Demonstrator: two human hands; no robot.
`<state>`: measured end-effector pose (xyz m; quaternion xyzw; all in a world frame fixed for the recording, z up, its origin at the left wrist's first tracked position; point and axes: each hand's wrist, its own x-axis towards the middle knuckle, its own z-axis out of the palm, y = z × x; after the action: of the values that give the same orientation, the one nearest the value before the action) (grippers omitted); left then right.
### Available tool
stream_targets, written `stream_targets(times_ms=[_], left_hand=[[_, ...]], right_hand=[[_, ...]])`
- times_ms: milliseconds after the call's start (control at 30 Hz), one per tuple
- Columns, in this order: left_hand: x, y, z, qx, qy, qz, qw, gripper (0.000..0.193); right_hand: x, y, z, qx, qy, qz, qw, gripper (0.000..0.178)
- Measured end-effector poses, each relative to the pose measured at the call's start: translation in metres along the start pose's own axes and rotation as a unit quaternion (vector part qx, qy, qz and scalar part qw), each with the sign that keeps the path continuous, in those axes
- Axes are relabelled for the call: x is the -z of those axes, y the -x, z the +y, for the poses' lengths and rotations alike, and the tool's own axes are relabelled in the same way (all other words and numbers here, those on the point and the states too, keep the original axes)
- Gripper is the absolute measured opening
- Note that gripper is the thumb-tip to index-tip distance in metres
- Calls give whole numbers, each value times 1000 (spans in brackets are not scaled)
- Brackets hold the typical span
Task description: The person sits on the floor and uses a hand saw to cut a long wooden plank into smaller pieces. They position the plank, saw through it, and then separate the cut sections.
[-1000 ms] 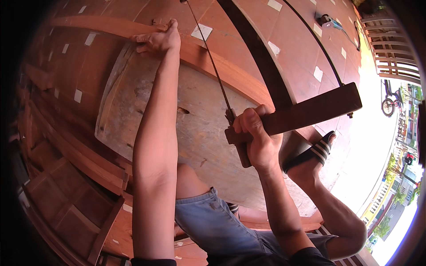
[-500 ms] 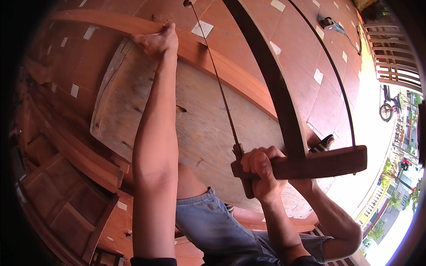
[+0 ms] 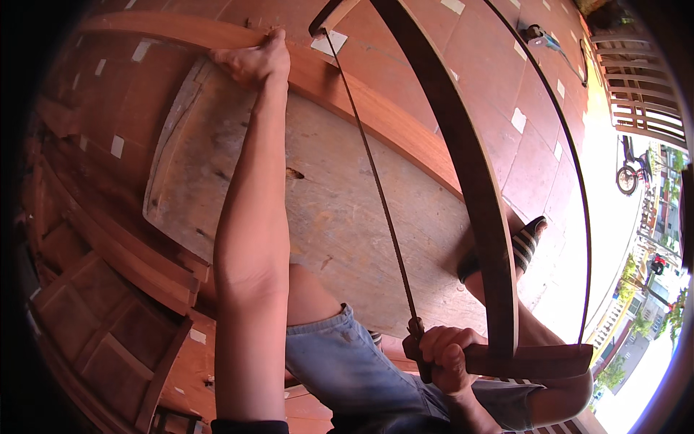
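Note:
My right hand (image 3: 450,354) is wrapped round the lower wooden handle of a frame saw (image 3: 463,145). Its thin toothed blade (image 3: 376,181) slants across a long reddish wooden plank (image 3: 390,141); I cannot tell whether the teeth sit in a cut. My left arm stretches forward, and my left hand (image 3: 256,64) grips the plank left of the blade, fingers partly hidden. Beneath the plank lies a worn, stained wooden board (image 3: 340,210), with a dark hole near its middle.
Dark wooden frames with panels (image 3: 108,325) lie at the left. On the tiled floor at the upper right rests a blue-grey power tool (image 3: 538,37) with a cord. A striped sandal (image 3: 526,242) is beside the saw. Wooden slatted furniture (image 3: 640,79) and a motorbike (image 3: 630,173) are farther right.
My right hand has pulled the saw back toward me and slightly right, bringing its far end into view. My left hand stays in nearly the same place on the plank.

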<state>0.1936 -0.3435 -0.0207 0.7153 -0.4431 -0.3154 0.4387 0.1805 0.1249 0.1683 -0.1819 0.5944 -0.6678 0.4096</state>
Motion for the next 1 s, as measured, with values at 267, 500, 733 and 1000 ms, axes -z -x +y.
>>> stream_targets(times_ms=[267,500,733,1000], left_hand=[[-9,5,2,-12,1,13,1000,101],[5,-3,2,20,8,10,1000,104],[-2,-1,-4,-27,3,6,1000,104],[-5,0,-6,-4,-19,8,1000,106]], right_hand=[[-53,-187,58,17,-12,21,1000,35],[-12,-75,31,17,-1,-43,999,24],[-6,-21,6,5,14,20,1000,39],[-65,-193,47,-5,32,36,999,31]])
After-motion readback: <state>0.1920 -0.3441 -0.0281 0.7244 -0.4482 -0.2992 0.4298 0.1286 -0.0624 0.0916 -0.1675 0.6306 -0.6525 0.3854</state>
